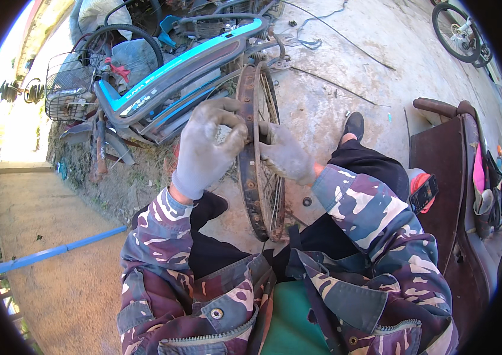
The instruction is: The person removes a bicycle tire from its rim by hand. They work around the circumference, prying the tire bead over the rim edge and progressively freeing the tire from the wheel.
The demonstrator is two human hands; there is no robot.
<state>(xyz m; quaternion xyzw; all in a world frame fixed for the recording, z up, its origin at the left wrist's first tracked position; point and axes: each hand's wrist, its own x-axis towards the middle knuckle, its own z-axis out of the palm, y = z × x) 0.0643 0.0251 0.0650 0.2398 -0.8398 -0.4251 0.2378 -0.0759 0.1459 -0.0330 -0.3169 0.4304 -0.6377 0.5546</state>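
Observation:
A tyreless bicycle wheel with a rusty rim stands upright on the ground between my legs, its spokes showing on the right side. My left hand, in a pale, soiled work glove, has thumb and forefinger brought together at the left edge of the rim. Whether a small part sits between those fingertips is hidden. From the other side my right hand, gloved alike, grips the wheel at the rim's right edge, by the spokes. Along the rim's outer face runs a row of holes with spoke ends in them.
Beyond the wheel lies a blue and black bicycle frame, with a wire basket and scrap around it. A brown board-like panel stands at right, beside a phone. A blue bar crosses the left; a small black ring lies on the concrete.

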